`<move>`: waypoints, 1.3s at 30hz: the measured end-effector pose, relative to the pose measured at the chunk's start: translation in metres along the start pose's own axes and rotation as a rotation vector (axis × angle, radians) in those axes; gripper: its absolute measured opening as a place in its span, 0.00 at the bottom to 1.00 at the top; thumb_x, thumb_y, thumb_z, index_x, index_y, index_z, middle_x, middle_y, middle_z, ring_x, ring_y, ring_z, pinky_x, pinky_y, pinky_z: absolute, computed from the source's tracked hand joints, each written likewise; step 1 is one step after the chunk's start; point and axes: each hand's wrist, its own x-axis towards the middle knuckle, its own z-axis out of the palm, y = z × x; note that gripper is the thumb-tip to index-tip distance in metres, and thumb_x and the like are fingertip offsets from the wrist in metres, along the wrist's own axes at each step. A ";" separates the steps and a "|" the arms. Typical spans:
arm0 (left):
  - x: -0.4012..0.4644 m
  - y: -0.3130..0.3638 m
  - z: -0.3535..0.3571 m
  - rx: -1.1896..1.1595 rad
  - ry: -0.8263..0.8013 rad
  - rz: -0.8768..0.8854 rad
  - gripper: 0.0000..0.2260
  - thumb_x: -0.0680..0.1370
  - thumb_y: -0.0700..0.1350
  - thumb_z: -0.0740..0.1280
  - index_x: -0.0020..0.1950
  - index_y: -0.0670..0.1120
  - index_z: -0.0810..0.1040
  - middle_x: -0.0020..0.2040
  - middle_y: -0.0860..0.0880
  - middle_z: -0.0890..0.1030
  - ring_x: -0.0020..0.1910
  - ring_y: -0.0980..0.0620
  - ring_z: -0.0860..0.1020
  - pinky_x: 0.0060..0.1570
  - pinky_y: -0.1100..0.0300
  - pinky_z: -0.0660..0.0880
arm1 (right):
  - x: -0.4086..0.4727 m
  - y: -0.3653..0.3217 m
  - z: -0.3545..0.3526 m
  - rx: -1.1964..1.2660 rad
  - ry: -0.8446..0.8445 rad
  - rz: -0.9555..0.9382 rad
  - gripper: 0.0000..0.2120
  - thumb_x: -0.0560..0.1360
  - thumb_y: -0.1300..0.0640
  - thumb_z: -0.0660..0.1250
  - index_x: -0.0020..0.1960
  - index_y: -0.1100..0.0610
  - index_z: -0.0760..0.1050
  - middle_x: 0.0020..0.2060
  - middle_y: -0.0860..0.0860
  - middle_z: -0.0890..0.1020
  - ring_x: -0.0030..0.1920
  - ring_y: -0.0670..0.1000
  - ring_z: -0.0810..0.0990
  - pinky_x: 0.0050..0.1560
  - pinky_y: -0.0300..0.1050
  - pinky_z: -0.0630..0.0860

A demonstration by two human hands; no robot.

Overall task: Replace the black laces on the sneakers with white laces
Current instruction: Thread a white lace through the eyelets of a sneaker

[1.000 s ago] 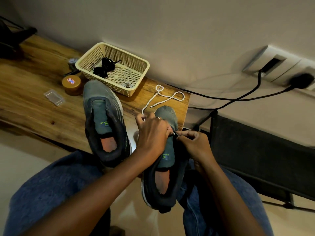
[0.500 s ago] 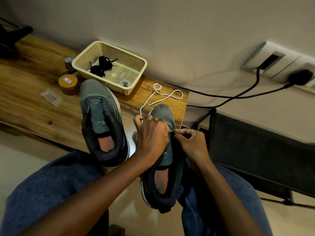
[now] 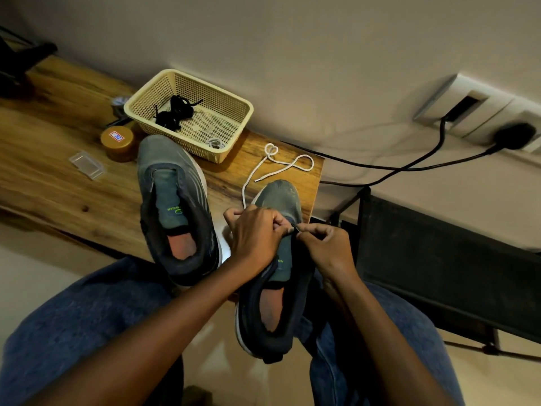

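Threading has begun on the right sneaker (image 3: 281,288), which overhangs the tabletop (image 3: 58,183) edge; left hand (image 3: 257,232) is curled over the eyelet row, gripping the upper; right hand (image 3: 325,244) pinches the tip of the white lace (image 3: 281,165), whose slack loops beyond the toe; feeding the aglet straight and keeping slack untangled should help; black laces (image 3: 174,112) lie in the basket (image 3: 234,104).

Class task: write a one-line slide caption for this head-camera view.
Both hands, left hand and right hand, thread a white lace into the right-side sneaker at the wooden table.
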 end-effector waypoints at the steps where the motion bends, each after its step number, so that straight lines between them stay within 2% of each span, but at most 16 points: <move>1: 0.000 -0.001 0.001 -0.003 -0.012 0.005 0.05 0.75 0.54 0.68 0.43 0.56 0.82 0.41 0.57 0.82 0.52 0.58 0.72 0.46 0.59 0.48 | 0.000 0.000 0.000 0.034 0.000 0.008 0.17 0.73 0.71 0.66 0.32 0.53 0.80 0.29 0.46 0.82 0.32 0.43 0.79 0.35 0.34 0.78; 3: 0.001 -0.004 0.003 -0.005 -0.030 0.021 0.05 0.75 0.55 0.69 0.43 0.57 0.82 0.42 0.58 0.81 0.53 0.58 0.71 0.48 0.59 0.49 | -0.001 0.000 0.000 0.090 -0.012 0.030 0.17 0.73 0.72 0.65 0.32 0.54 0.80 0.26 0.45 0.81 0.28 0.41 0.79 0.31 0.32 0.76; 6: 0.002 -0.009 0.005 0.001 -0.044 0.057 0.06 0.74 0.57 0.68 0.44 0.57 0.82 0.42 0.58 0.80 0.54 0.58 0.70 0.51 0.58 0.50 | -0.002 0.002 -0.001 0.136 -0.033 0.073 0.15 0.73 0.73 0.64 0.34 0.57 0.80 0.25 0.47 0.81 0.27 0.42 0.80 0.31 0.33 0.77; 9: 0.005 -0.013 0.005 -0.032 -0.050 0.102 0.07 0.73 0.58 0.68 0.44 0.57 0.82 0.43 0.57 0.80 0.53 0.56 0.71 0.48 0.59 0.50 | 0.000 0.003 -0.002 0.158 -0.047 0.108 0.12 0.73 0.73 0.64 0.38 0.61 0.81 0.25 0.48 0.81 0.27 0.43 0.80 0.30 0.34 0.77; 12: 0.009 -0.017 0.002 -0.085 -0.089 0.165 0.05 0.73 0.56 0.70 0.43 0.56 0.82 0.44 0.56 0.81 0.52 0.55 0.72 0.47 0.59 0.53 | 0.002 0.003 -0.004 0.160 -0.065 0.111 0.14 0.73 0.73 0.64 0.35 0.59 0.81 0.26 0.50 0.82 0.29 0.45 0.81 0.29 0.35 0.77; 14: 0.011 -0.018 0.000 -0.138 -0.091 0.201 0.04 0.72 0.54 0.71 0.43 0.56 0.80 0.41 0.57 0.81 0.49 0.56 0.74 0.46 0.59 0.54 | 0.003 0.004 -0.004 0.138 -0.076 0.103 0.13 0.73 0.72 0.66 0.35 0.59 0.81 0.27 0.51 0.83 0.29 0.45 0.81 0.29 0.35 0.77; 18: 0.013 -0.021 0.001 -0.208 -0.090 0.233 0.09 0.69 0.52 0.74 0.46 0.55 0.78 0.36 0.57 0.81 0.45 0.57 0.76 0.42 0.58 0.54 | 0.005 0.003 -0.005 0.080 -0.092 0.088 0.10 0.74 0.70 0.67 0.37 0.62 0.81 0.25 0.49 0.81 0.27 0.42 0.79 0.28 0.34 0.76; 20: 0.014 -0.021 0.002 -0.227 -0.082 0.233 0.09 0.68 0.52 0.75 0.45 0.55 0.79 0.35 0.57 0.81 0.43 0.57 0.77 0.43 0.58 0.55 | 0.007 0.004 -0.003 0.030 -0.083 0.086 0.08 0.74 0.70 0.66 0.38 0.66 0.80 0.28 0.54 0.82 0.29 0.46 0.79 0.32 0.37 0.76; 22: 0.015 -0.019 0.002 -0.223 -0.068 0.242 0.09 0.68 0.52 0.75 0.44 0.53 0.79 0.35 0.56 0.81 0.42 0.56 0.78 0.45 0.58 0.58 | 0.008 0.006 -0.001 -0.013 -0.065 0.074 0.05 0.73 0.70 0.66 0.43 0.70 0.80 0.36 0.64 0.83 0.36 0.53 0.78 0.39 0.45 0.75; 23: 0.015 -0.017 0.001 -0.200 -0.064 0.244 0.09 0.68 0.51 0.76 0.44 0.53 0.80 0.36 0.55 0.82 0.42 0.55 0.78 0.46 0.58 0.58 | 0.008 0.008 0.001 -0.027 -0.051 0.070 0.05 0.73 0.70 0.66 0.44 0.69 0.81 0.39 0.66 0.83 0.38 0.54 0.78 0.41 0.47 0.74; 25: 0.017 -0.015 0.002 -0.107 -0.064 0.231 0.07 0.69 0.51 0.75 0.45 0.54 0.80 0.37 0.56 0.83 0.45 0.56 0.78 0.47 0.59 0.57 | 0.009 0.010 0.003 -0.043 -0.028 0.064 0.05 0.73 0.69 0.67 0.41 0.65 0.82 0.39 0.64 0.83 0.38 0.53 0.78 0.41 0.48 0.74; 29: 0.020 -0.012 0.002 0.041 -0.051 0.203 0.07 0.73 0.50 0.70 0.49 0.59 0.79 0.38 0.60 0.82 0.50 0.57 0.76 0.44 0.60 0.51 | 0.008 0.009 0.003 -0.016 -0.002 0.057 0.10 0.73 0.68 0.67 0.36 0.59 0.81 0.33 0.55 0.81 0.36 0.50 0.77 0.36 0.40 0.74; 33: 0.020 -0.008 -0.005 0.061 -0.079 0.261 0.09 0.75 0.47 0.69 0.53 0.57 0.77 0.41 0.58 0.83 0.50 0.58 0.77 0.44 0.59 0.49 | 0.009 0.009 0.003 0.009 -0.005 0.060 0.10 0.73 0.68 0.68 0.36 0.58 0.81 0.33 0.55 0.82 0.37 0.50 0.78 0.37 0.42 0.75; 37: 0.019 -0.011 -0.002 0.067 -0.056 0.332 0.08 0.75 0.47 0.68 0.52 0.57 0.73 0.39 0.57 0.82 0.51 0.55 0.75 0.46 0.59 0.51 | 0.008 0.009 0.002 0.027 0.001 0.056 0.12 0.73 0.68 0.68 0.34 0.57 0.80 0.31 0.53 0.81 0.34 0.48 0.78 0.33 0.38 0.76; 39: 0.018 -0.013 -0.002 0.061 -0.049 0.355 0.08 0.75 0.47 0.67 0.51 0.56 0.73 0.40 0.58 0.82 0.51 0.55 0.74 0.47 0.59 0.51 | 0.008 0.008 0.001 0.022 -0.006 0.061 0.10 0.73 0.68 0.68 0.36 0.58 0.81 0.34 0.56 0.82 0.36 0.49 0.78 0.35 0.40 0.76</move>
